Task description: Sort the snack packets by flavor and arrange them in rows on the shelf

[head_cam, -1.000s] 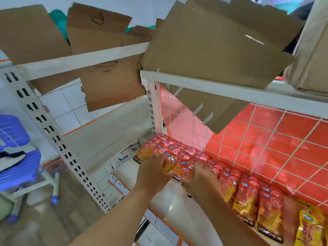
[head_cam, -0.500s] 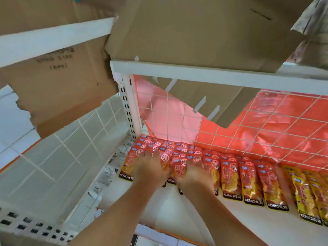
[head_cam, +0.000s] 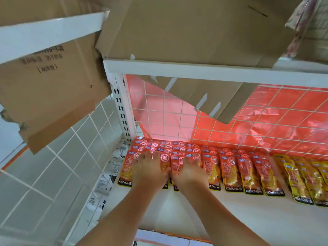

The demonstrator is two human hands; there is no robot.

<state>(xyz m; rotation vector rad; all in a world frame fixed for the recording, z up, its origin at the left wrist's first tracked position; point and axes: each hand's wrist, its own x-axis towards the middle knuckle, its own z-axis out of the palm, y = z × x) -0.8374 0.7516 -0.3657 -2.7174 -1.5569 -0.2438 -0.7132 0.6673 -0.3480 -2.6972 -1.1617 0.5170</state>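
Observation:
Red KONCHEW snack packets (head_cam: 230, 171) lie in overlapping rows along the back of the white shelf (head_cam: 248, 219), from the left post rightward. Yellow packets (head_cam: 301, 181) of the same brand lie in rows at the far right. My left hand (head_cam: 150, 169) lies flat, palm down, on the leftmost red packets, fingers straight. Right beside it my right hand (head_cam: 190, 173) presses flat on the neighbouring red packets. The two hands almost touch. The packets under the palms are partly hidden.
A wire grid back (head_cam: 230, 125) with red plastic sheet behind it closes the shelf. Flattened cardboard (head_cam: 186, 29) lies on the upper shelf and hangs down through it. A perforated white post (head_cam: 122, 110) stands at the left. A tiled wall (head_cam: 53, 166) lies beyond.
The view swung right and down onto the shelf; the blue chair left the view. Both hands stayed on the left red packets and now lie flatter on them.

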